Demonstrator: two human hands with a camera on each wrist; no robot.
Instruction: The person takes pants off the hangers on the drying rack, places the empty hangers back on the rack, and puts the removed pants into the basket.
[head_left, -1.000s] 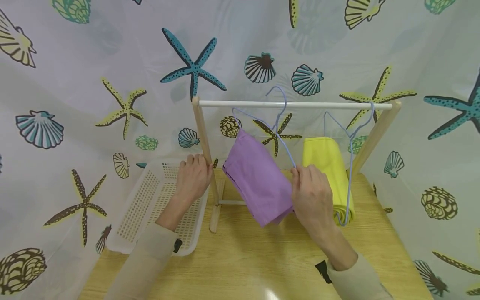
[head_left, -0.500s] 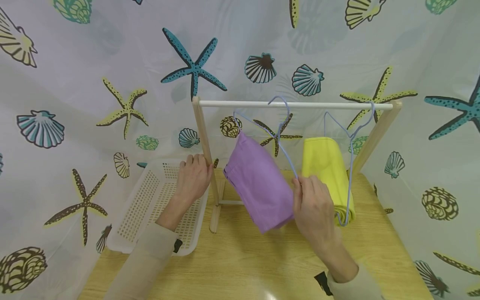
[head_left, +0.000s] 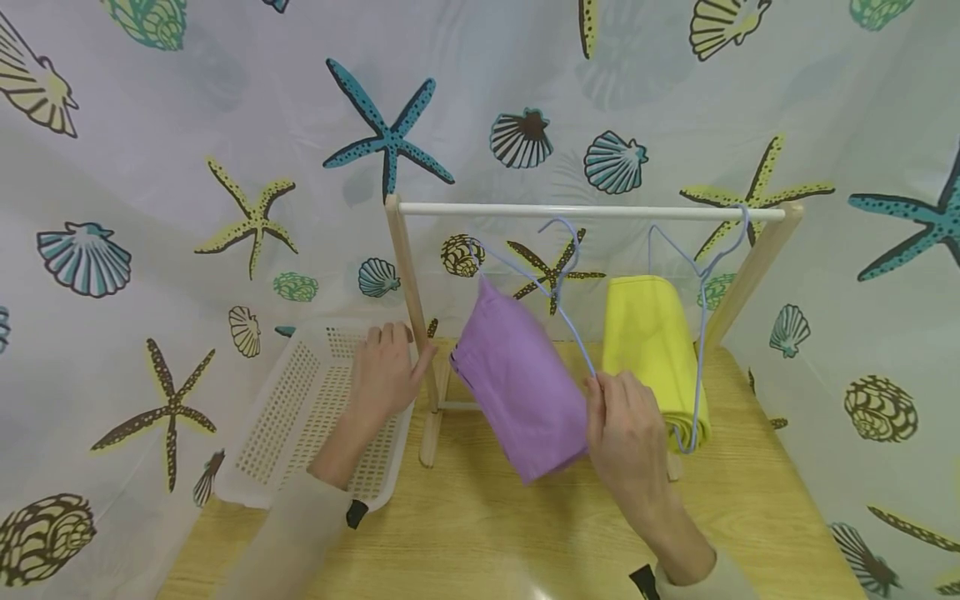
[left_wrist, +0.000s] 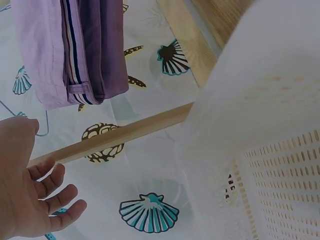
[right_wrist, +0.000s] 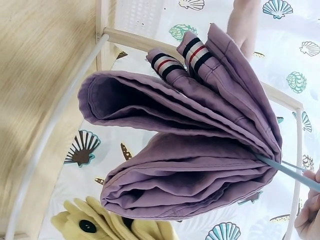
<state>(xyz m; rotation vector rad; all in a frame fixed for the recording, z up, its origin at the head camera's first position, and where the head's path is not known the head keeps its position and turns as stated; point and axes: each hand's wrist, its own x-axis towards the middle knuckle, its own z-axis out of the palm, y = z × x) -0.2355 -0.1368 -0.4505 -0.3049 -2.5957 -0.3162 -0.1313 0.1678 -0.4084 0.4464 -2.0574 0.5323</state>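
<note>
My right hand point(head_left: 628, 446) grips the right end of a light-blue clothes hanger point(head_left: 577, 337). Draped over its bar is a folded purple garment point(head_left: 521, 383), whose striped trim shows in both wrist views. In the head view the hanger's hook appears just below the white rail point(head_left: 480, 209), and the hanger tilts down to the right. My left hand point(head_left: 386, 371) is beside the rack's left wooden post point(left_wrist: 120, 135), its thumb apart from the other fingers. Seen from the left wrist, those fingers bend loosely and hold nothing; whether they touch the post I cannot tell.
A yellow folded garment point(head_left: 648, 350) hangs on another blue hanger at the rail's right end. Under my left forearm stands a white perforated basket point(head_left: 251, 433) on the wooden table point(head_left: 480, 542). A shell-patterned curtain point(head_left: 300, 108) surrounds the back and sides.
My right hand has lowered the hanger and purple garment, so the hook has dropped from above the rail to below it. My left hand has loosened from the post, its thumb spreading outward.
</note>
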